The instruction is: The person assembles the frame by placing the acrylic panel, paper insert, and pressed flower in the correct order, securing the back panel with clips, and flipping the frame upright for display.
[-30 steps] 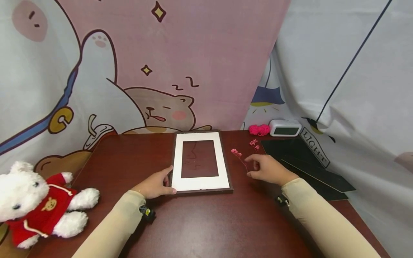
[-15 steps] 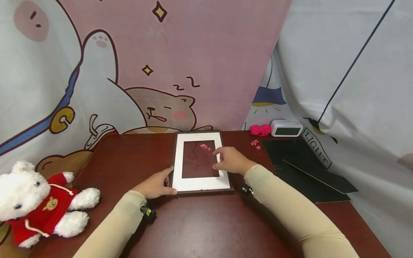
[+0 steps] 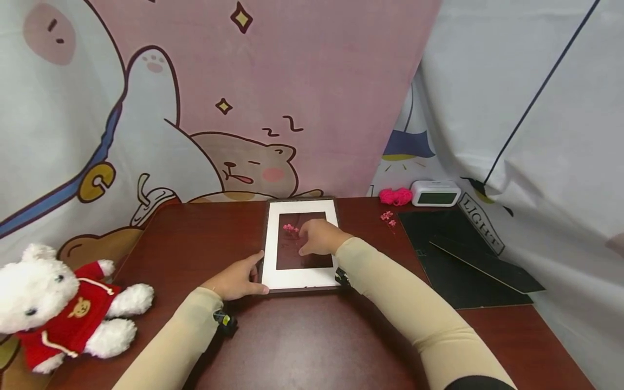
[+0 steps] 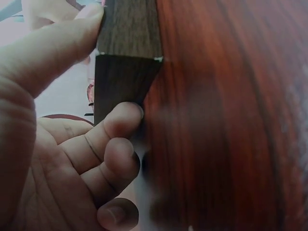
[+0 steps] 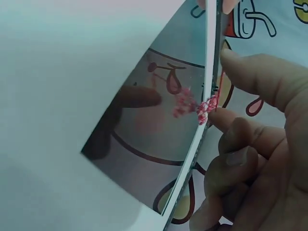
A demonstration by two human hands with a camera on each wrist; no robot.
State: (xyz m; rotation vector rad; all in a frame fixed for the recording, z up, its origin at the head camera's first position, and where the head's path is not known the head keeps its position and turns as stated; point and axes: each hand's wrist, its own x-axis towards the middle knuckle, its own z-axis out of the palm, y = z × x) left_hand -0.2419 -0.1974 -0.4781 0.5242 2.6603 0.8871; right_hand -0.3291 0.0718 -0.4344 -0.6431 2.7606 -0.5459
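A picture frame (image 3: pixel 267 249) with a dark wooden edge, a white mat (image 3: pixel 292 279) and a glossy pane in its middle lies on the table. My left hand (image 3: pixel 236 279) steadies its near left corner. In the left wrist view, the thumb lies along one side of the dark frame corner (image 4: pixel 127 31) and a fingertip touches the other. Over the pane, my right hand (image 3: pixel 322 237) pinches the thin stem of a small pink flower sprig (image 3: pixel 290 228). The right wrist view has the blossoms (image 5: pixel 207 109) close by the thumb and forefinger, their reflection showing in the pane.
A second pink sprig (image 3: pixel 388 216) lies right of the frame. Behind it are a bundle of pink yarn (image 3: pixel 395 196) and a white digital clock (image 3: pixel 435 194). Black boards (image 3: pixel 468 260) overlap at the right. A white plush bear (image 3: pixel 73 309) in red sits at the left.
My right hand has carried the pink flower sprig leftward from beside the frame to above its pane. The left hand has stayed at the frame's corner.
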